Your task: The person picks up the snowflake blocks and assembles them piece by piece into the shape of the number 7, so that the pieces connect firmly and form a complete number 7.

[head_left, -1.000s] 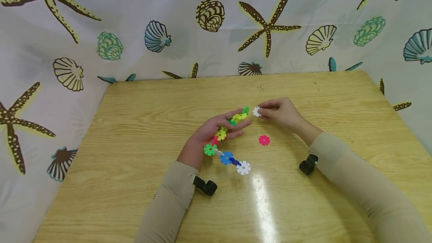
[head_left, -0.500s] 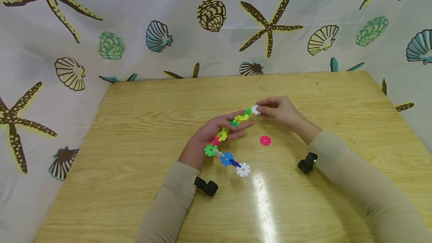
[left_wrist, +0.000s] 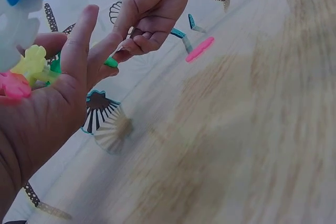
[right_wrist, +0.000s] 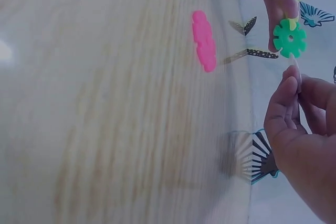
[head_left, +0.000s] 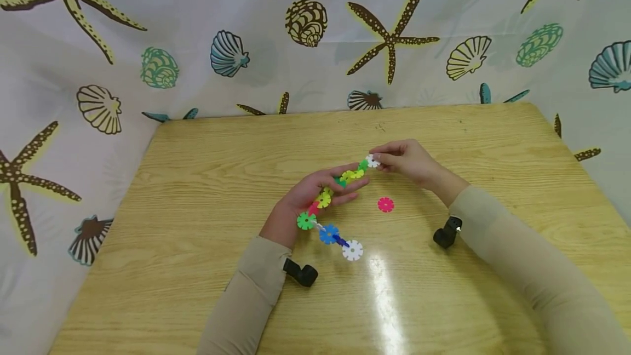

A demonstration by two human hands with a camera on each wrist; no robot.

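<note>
A chain of interlocking notched plastic discs (head_left: 323,199), in green, yellow, pink, blue and white, runs across my left hand (head_left: 307,189). The left thumb and fingers hold it near its middle, while its lower part hangs off by the wrist. At the upper end sits a green disc (right_wrist: 290,38). My right hand (head_left: 411,164) pinches a loose-held white disc (head_left: 372,160) between thumb and fingertips. In the right wrist view that white disc, seen edge-on, meets the lower rim of the green one; whether their notches are engaged I cannot tell.
A single pink disc (head_left: 386,205) lies on the wooden table (head_left: 207,190) below the right hand. Behind the table hangs a white cloth (head_left: 276,70) printed with starfish and shells. Small black cameras are strapped at both wrists.
My right hand has moved slightly left, bringing the white disc from a gap apart up to the chain's green end disc. The left hand has stayed nearly still; the chain's hanging end has dipped slightly.
</note>
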